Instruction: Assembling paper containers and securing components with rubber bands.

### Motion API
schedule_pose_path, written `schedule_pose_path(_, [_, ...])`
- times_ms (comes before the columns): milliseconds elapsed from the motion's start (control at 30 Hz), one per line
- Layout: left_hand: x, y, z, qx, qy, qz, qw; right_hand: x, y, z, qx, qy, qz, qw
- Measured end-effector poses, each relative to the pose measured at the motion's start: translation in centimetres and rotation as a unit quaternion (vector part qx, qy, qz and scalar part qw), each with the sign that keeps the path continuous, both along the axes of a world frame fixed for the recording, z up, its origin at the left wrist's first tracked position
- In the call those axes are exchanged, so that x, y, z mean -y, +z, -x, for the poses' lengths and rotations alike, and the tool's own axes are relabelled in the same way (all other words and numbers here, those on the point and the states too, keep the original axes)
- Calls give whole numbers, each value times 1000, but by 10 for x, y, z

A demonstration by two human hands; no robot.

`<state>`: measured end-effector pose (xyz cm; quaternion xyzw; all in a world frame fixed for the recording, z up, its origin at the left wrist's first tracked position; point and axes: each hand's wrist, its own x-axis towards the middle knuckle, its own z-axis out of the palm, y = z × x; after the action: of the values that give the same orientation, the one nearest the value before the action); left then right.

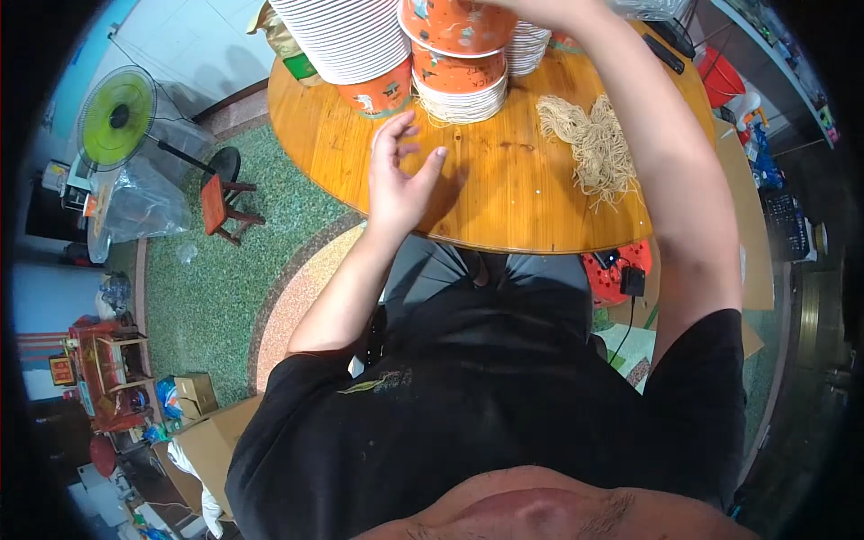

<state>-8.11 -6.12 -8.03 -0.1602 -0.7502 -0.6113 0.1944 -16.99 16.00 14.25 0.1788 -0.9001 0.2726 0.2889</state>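
Note:
My left hand (400, 175) is raised over the near edge of the round wooden table (504, 202), fingers apart and holding nothing. It is just in front of a tall stack of white-rimmed paper buckets (346, 40) with orange printed sides. My right arm stretches forward, and my right hand (526, 7) is cut off by the upper edge beside an upper orange bucket (463, 27); its fingers are hidden. Under that bucket sits another orange bucket (459, 72), on a pile of white rims (463, 103). A loose bundle of thin tan strands (594, 148) lies on the table under my right forearm.
More stacked white rims (528, 49) stand behind the buckets. A gold and green bag (292, 49) is at the table's far left. On the floor are a green fan (117, 117), a small wooden stool (220, 202) and a red perforated stool (607, 283) under the table's right side.

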Motion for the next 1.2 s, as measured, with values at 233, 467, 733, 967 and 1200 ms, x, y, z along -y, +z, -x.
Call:
schedule_pose_path(233, [80,98,60,-363,206,273,867,11,-38,16,-150,-29,-146,977])
schedule_pose_path(467, [94,207,142,-513,235,432,703,9,-27,8,-102,3,-128,986])
schedule_pose_path(733, [72,249,115,-125,142,507,841,25,-57,10,13,-18,-279,960])
schedule_pose_path(967, [72,262,126,-106,138,464,868,14,-125,24,-176,57,-103,977])
schedule_pose_path(1200, [70,282,118,-347,255,331,839,39,-127,-1,-346,15,-106,932])
